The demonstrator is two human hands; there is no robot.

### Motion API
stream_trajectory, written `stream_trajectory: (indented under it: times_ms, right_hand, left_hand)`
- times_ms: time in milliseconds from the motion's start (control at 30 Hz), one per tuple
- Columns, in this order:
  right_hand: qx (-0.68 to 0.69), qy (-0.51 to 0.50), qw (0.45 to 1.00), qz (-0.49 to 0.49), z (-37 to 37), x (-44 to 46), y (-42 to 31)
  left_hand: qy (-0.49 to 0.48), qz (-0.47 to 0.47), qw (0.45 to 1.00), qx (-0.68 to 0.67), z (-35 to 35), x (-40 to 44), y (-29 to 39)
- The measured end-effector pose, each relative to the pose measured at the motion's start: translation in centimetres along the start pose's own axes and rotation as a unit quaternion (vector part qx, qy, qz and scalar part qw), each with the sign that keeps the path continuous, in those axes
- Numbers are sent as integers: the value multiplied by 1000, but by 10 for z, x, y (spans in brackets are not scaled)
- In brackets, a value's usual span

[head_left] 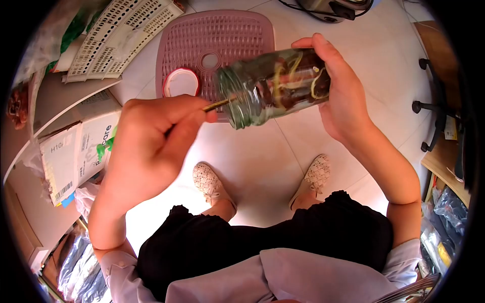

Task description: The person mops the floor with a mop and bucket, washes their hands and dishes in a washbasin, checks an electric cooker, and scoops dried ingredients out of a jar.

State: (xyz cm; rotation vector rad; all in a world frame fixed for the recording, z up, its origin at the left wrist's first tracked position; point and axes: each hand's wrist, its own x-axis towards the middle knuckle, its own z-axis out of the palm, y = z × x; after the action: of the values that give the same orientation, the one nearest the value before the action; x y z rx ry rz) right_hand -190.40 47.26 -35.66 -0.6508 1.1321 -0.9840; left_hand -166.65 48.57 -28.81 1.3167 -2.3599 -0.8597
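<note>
A glass jar [247, 101] lies tilted nearly on its side in the air, its open threaded mouth pointing left. Dark contents with pale yellow strips [285, 83] show through its wall. My right hand [343, 96] wraps around the base end of the jar. In my left hand [156, 136], thumb and fingers pinch a thin brown stick [217, 105] that reaches into the jar's mouth. The stick's far end is hard to make out inside. Below, a round lid with a red rim [181, 83] rests on a mauve plastic stool [222, 25].
On the left are a white perforated plastic basket [113, 45] and a cardboard box [76, 151]. Black hooks [429, 106] line a brown board at right. Plastic-wrapped items [444, 217] sit at lower right. An appliance with a cord [328, 9] stands at the top.
</note>
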Motion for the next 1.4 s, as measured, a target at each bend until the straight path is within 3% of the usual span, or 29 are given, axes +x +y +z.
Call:
stream_trajectory:
  times_ms: [33, 167, 233, 300, 333, 500, 600, 633, 833, 967, 1033, 1100, 1233, 1267, 1400]
  right_hand:
    - [5, 17, 999, -29, 0, 1, -1]
    - [3, 17, 1000, 17, 1, -2, -13]
    - [16, -1, 997, 79, 1, -4, -12]
    - [28, -17, 993, 112, 4, -7, -14]
    - [38, -35, 988, 144, 5, -7, -16]
    - [64, -100, 977, 175, -3, -5, -16]
    - [61, -118, 974, 185, -8, -4, -14]
    - [45, -124, 971, 197, -8, -4, -14]
    - [36, -108, 974, 197, 7, -8, -14]
    - [39, -110, 979, 169, 6, -9, -16]
    - [31, -101, 981, 161, 3, -9, -16]
    - [30, -97, 982, 158, -1, -8, -13]
    - [21, -70, 986, 150, 4, -7, -13]
    - [20, -72, 986, 151, 5, -7, -12]
    - [28, -71, 991, 114, 6, -7, -9]
  left_hand:
    - [-20, -98, 991, -84, -3, -1, 2]
    - [122, -26, 988, 90, 2, -13, 8]
    - [118, -7, 985, 122, 2, -15, 5]
    - [92, 83, 976, 177, 5, -11, -1]
    - [87, 82, 982, 147, 7, -11, -1]
    - [140, 166, 938, 270, -19, -18, -7]
    - [100, 208, 940, 249, -19, -27, -13]
    - [158, 244, 936, 198, -7, -18, -19]
    - [103, 255, 958, 86, 11, 4, -17]
    - [85, 237, 964, 88, 10, 7, -20]
    - [86, 257, 943, 194, 4, 4, -17]
    - [137, 251, 940, 187, 4, -1, -21]
    - [148, 225, 958, 96, 14, -2, -22]
    - [98, 182, 973, 98, 16, -7, -14]
    - [120, 184, 958, 184, 26, -6, -13]
